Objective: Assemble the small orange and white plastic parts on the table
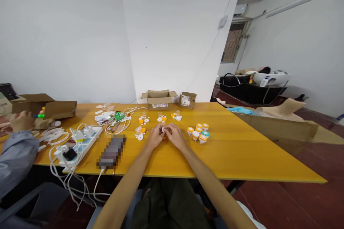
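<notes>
My left hand point(155, 136) and my right hand point(174, 135) meet over the table, fingers pinched together around a small white plastic part point(162, 129). A bit of orange shows beneath my fingers; what it belongs to is hidden. Just beyond my hands lie small groups of parts: clear cups point(159, 114), orange rings point(164, 118) and white discs point(178, 118). Another group with a white disc point(140, 137) sits left of my left hand. To the right of my right hand stand several small clear jars with orange, white and teal lids point(195, 135).
An open cardboard box point(159, 101) and a smaller box point(187, 100) stand against the wall. Left are a phone point(111, 152), a power strip point(83, 148) with tangled cables and a green packet point(119, 116). A co-worker's hand point(23, 121) is at far left.
</notes>
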The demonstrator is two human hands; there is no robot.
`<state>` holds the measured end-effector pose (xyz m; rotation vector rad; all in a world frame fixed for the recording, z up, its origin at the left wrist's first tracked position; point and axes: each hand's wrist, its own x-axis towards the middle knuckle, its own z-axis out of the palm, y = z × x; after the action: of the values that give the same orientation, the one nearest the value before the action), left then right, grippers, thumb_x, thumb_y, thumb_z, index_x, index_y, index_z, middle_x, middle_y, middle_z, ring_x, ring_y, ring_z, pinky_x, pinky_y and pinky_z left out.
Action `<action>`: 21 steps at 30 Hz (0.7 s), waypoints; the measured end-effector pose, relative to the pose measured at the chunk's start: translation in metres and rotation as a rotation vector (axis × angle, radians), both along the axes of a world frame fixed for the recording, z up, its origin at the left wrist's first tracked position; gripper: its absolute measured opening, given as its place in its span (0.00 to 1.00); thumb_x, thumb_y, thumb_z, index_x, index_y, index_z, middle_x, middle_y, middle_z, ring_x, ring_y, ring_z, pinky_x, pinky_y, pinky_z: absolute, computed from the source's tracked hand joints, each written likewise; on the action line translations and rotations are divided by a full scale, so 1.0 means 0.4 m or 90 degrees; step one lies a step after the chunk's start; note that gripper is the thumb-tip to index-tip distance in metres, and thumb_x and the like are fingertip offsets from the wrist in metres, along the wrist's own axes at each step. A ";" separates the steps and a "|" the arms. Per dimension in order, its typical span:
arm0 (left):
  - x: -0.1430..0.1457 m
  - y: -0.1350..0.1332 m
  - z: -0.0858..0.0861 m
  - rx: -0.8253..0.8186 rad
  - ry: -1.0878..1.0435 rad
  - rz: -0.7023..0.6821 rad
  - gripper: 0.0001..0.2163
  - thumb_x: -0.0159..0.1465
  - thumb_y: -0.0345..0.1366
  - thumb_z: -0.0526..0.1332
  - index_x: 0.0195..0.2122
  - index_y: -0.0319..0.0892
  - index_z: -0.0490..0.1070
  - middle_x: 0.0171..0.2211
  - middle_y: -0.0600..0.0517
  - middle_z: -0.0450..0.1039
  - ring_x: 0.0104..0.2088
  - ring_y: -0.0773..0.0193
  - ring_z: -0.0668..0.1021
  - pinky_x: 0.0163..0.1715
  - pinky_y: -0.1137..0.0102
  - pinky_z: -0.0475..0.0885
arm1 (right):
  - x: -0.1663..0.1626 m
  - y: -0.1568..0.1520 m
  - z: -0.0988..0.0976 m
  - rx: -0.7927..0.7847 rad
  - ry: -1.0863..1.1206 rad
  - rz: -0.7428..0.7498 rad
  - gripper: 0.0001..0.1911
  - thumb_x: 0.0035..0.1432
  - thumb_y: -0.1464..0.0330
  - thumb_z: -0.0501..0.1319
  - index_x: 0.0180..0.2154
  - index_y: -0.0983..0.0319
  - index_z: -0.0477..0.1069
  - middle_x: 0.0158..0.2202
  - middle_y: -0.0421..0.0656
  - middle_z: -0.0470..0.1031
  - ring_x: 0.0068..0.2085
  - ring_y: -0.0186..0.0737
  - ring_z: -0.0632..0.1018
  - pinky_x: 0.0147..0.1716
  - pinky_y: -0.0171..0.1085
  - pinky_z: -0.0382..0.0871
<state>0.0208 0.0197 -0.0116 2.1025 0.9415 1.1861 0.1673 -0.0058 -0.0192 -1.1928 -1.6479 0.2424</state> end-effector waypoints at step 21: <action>-0.006 -0.015 0.011 0.035 0.091 0.018 0.11 0.60 0.28 0.60 0.42 0.48 0.72 0.33 0.54 0.77 0.34 0.61 0.77 0.39 0.69 0.71 | 0.006 0.024 -0.012 -0.076 0.148 0.071 0.06 0.52 0.69 0.60 0.28 0.58 0.76 0.32 0.42 0.80 0.36 0.43 0.79 0.41 0.42 0.74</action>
<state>0.0184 0.0138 -0.0074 2.2491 1.0155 1.0990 0.1699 0.0038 -0.0242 -1.1172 -1.5137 0.5369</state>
